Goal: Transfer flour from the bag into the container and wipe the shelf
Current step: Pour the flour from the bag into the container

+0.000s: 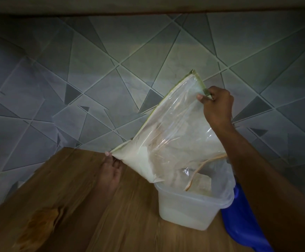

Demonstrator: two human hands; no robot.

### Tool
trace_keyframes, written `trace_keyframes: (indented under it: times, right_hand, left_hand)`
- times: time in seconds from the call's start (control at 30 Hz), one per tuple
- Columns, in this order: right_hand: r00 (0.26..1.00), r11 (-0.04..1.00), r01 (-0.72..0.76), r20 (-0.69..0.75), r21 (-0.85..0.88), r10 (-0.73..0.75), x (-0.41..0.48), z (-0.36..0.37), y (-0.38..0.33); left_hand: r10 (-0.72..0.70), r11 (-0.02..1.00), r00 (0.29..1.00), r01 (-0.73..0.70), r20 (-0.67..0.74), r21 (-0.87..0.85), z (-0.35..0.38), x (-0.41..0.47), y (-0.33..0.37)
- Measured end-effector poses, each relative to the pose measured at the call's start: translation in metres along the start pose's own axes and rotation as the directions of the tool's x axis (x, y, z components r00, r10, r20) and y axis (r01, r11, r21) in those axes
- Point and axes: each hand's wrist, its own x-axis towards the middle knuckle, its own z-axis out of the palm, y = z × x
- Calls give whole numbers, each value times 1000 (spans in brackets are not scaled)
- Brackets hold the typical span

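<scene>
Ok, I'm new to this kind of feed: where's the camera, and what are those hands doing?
No machine here: a person works bare-handed, filmed by one camera worn on their head, looking down. The right hand pinches the top corner of a clear bag; the left hand holds its lower corner, where white flour has gathered. The bag tilts with its open end over a translucent container on the wooden shelf. A blue object lies beside the container, partly hidden by the right arm. A tiled wall stands behind.
</scene>
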Motion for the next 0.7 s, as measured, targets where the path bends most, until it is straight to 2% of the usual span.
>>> trace_keyframes:
  times: [0.17,0.43,0.7]
  right_hand:
    - [999,999,-4,-40,37,5,1,-8,-5]
    - [995,995,-58,-73,75,64,14,-27,-8]
    - [987,995,-92,-130,49,98,17,-41,3]
  left_hand:
    - [79,995,997,-79,17,64,16,13,17]
    - [103,992,992,-96,-77,84,48,27,38]
    - [154,980,987,-148,-40,136,76,27,46]
